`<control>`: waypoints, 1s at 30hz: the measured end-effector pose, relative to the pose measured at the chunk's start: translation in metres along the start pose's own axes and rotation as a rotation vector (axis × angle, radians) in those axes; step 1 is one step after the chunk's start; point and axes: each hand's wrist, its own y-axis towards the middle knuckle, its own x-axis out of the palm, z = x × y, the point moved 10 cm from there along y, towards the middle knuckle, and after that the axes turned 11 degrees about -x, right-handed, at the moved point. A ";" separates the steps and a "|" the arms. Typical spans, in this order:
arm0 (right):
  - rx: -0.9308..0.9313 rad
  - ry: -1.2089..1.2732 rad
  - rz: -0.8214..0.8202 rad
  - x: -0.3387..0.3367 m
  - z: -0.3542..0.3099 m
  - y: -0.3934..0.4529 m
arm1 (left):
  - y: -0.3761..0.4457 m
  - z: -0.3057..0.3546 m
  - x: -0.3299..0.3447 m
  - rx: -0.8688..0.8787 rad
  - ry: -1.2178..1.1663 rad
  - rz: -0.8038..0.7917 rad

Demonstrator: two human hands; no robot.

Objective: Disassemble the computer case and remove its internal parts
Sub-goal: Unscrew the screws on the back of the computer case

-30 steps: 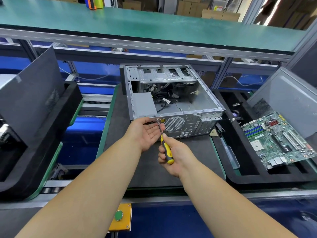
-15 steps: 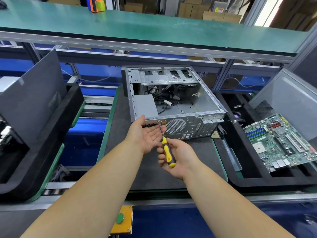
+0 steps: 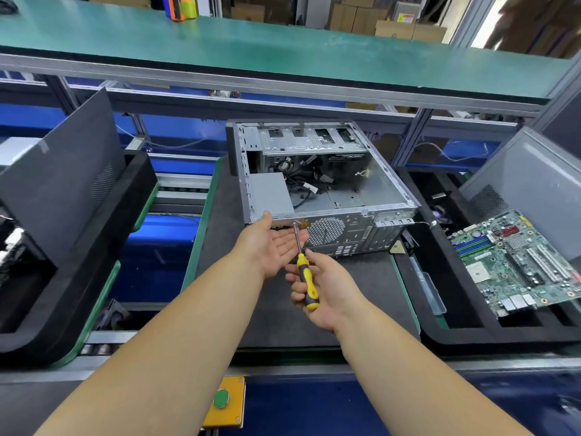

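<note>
Holding the screwdriver (image 3: 306, 280) in my right hand (image 3: 323, 291), fingers curled round its yellow and black handle, I have the metal shaft angled up toward the back panel of the computer case (image 3: 320, 184) at centre frame. My left hand (image 3: 272, 247) lies palm up with fingers relaxed and spread, cupped just under the shaft's tip and close against the case's lower left corner. The case lies on its side on a dark mat (image 3: 314, 309), open on top, with loose black cables (image 3: 301, 180) and a grey box (image 3: 270, 193) inside. At right of the frame a green circuit board (image 3: 515, 262) lies tilted in a black foam tray (image 3: 471, 335), and a dark panel (image 3: 63, 171) leans at left
</note>
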 end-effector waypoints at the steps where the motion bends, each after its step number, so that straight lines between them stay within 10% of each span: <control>1: 0.000 0.019 -0.015 0.001 -0.001 0.000 | 0.000 0.000 0.000 0.003 0.004 0.006; 30: -0.072 -0.126 0.069 -0.007 -0.007 -0.005 | -0.001 -0.001 0.002 -0.026 0.017 0.011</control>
